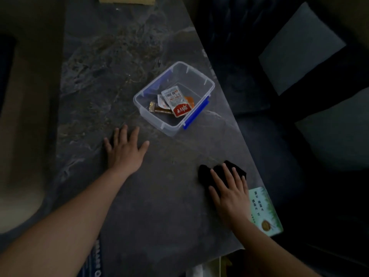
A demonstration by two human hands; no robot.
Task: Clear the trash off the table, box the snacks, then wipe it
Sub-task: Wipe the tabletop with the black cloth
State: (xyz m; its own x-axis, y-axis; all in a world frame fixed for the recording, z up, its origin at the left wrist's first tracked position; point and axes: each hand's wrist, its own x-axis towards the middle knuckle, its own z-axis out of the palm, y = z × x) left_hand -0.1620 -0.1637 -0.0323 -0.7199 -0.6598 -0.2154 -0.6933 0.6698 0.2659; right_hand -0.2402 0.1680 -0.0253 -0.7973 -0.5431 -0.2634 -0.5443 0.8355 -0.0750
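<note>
A clear plastic box (207, 82) with blue latches stands on the dark marble table (159, 206), near its right edge. Several snack packets (175, 100) lie inside it, the top one white and red. My left hand (124, 150) rests flat on the table, fingers spread, just left of and below the box, holding nothing. My right hand (229, 192) presses flat on a black cloth (205, 173) near the table's right edge; the cloth shows beyond my fingertips.
A green tissue pack (263, 210) lies at the table's right edge beside my right hand. A dark sofa (259, 56) with grey cushions (301, 48) runs along the right. A tan object (125, 0) sits at the table's far end.
</note>
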